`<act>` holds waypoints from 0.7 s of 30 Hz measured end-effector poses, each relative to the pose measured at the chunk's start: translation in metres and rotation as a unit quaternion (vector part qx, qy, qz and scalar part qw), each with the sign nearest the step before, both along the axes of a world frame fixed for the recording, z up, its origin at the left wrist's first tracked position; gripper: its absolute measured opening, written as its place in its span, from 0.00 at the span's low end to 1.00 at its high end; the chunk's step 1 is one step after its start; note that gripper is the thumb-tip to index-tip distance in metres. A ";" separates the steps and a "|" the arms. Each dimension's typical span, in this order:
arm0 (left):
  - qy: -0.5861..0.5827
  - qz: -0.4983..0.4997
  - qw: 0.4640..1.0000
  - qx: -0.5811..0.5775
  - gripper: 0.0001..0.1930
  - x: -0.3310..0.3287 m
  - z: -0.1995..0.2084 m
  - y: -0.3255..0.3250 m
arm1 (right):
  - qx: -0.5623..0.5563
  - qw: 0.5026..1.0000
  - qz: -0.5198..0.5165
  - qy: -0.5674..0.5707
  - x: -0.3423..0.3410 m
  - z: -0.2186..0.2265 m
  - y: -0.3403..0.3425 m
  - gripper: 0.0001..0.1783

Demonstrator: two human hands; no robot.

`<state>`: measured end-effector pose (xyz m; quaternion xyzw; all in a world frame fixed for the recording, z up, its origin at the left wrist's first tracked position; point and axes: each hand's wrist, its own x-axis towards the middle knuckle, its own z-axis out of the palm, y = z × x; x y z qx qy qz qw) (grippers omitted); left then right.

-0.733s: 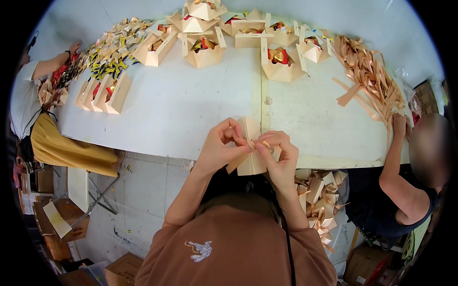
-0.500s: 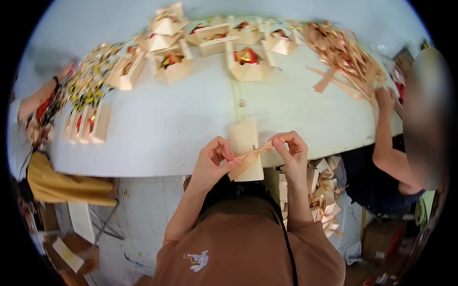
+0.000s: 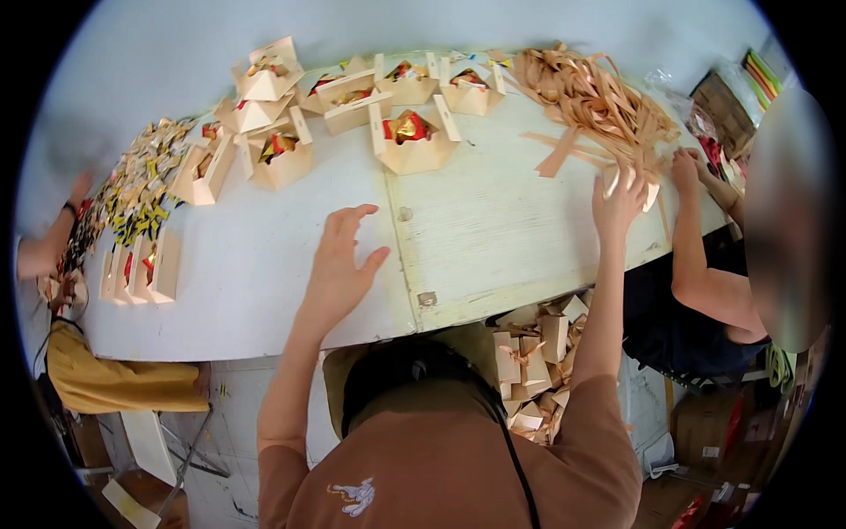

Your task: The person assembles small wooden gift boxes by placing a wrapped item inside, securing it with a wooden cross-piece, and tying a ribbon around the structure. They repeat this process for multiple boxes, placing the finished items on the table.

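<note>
My left hand point(image 3: 342, 264) is over the table with its fingers apart and nothing in it. My right hand point(image 3: 619, 201) reaches far out to the right, its fingers over a small cream box point(image 3: 651, 197) that shows only in part beneath them. Beyond it lies a heap of tan satin ribbons point(image 3: 599, 93), with loose ends trailing near my fingers. Several open cream boxes stand along the far side, among them a front one point(image 3: 414, 156) with red and gold wrapped pieces inside.
A pile of small wrapped pieces point(image 3: 145, 181) covers the table's far left, with filled boxes point(image 3: 161, 269) nearby. Below the right edge is a container of ribbon-tied boxes point(image 3: 533, 361). Co-workers' arms point(image 3: 696, 238) are at both sides.
Both hands were at a ribbon bow on a closed box before me. My left hand has let go and opened; my right hand has moved far right with a box under its fingers.
</note>
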<state>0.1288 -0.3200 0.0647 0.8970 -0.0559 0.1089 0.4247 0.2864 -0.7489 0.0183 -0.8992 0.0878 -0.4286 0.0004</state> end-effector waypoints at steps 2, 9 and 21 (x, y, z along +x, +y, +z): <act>-0.004 -0.008 1.000 0.025 0.26 0.010 0.003 0.002 | -0.082 0.994 -0.064 0.031 0.036 -0.015 -0.060 0.37; 0.069 0.006 0.996 0.049 0.24 0.018 -0.020 0.019 | 0.097 0.979 0.041 0.176 0.092 -0.018 -0.159 0.46; -0.008 0.011 0.990 0.142 0.22 0.035 -0.045 -0.003 | 0.023 0.974 0.053 0.217 0.045 0.011 -0.133 0.30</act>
